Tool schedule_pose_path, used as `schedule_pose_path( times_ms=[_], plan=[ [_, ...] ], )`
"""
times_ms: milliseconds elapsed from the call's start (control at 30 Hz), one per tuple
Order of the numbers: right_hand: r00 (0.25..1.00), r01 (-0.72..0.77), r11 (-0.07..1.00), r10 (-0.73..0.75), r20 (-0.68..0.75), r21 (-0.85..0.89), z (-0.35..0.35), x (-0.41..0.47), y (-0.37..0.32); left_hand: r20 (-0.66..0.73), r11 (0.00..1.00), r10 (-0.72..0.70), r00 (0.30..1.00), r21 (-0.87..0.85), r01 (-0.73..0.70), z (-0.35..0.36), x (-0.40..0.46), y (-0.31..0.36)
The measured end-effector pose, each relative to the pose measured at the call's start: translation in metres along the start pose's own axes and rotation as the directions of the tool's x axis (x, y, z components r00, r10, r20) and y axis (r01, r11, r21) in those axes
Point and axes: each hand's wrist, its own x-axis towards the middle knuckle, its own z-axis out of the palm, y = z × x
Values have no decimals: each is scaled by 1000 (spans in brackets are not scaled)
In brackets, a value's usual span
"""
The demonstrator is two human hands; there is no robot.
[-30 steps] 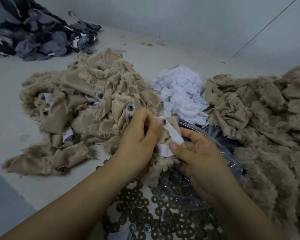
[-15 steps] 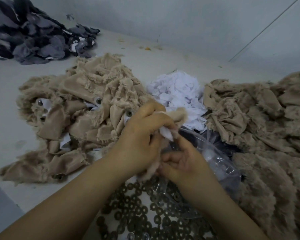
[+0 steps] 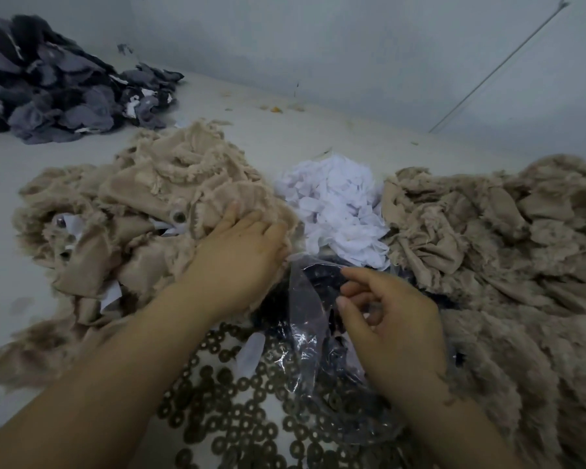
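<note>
Looking down, we see the left hand (image 3: 241, 262) palm down on the heap of beige furry fabric pieces (image 3: 142, 198), on the left of the pale grey tabletop (image 3: 285, 133). Its fingers lie fairly straight with the tips sunk in the fur, gripping nothing we can make out. Just beyond the fingers a round dark plastic eye (image 3: 179, 216) sits in one piece. White paper tabs (image 3: 110, 296) poke out between pieces.

The right hand (image 3: 393, 319) hovers at the mouth of the crumpled clear plastic bag (image 3: 305, 299). Its fingers are loosely curled, thumb near index, with nothing visible between them. We cannot tell if the index tip touches the bag's rim. The bag holds small dark parts, too blurred to name. It lies between the two hands, just right of the left heap.

Nearest us, dark ring-shaped washers (image 3: 237, 418) are spread over the table, with a pale translucent strip (image 3: 251, 353) on top. Behind the bag is a heap of white paper scraps (image 3: 339, 204). To its right a second heap of beige furry fabric (image 3: 487, 238) touches the right forearm. Far back left, well apart, lies a pile of dark grey fabric pieces (image 3: 48, 89).
</note>
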Motion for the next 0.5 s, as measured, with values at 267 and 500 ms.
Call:
schedule_pose_path(
  times_ms=[267,500],
  plan=[
    [989,-147,931,133,-63,-335,-28,21,38,-35,989,142,989,-44,-144,1,3,44],
    [938,-306,831,347,1,-464,-27,27,56,5,994,-49,999,102,49,2,-3,15]
  ],
)
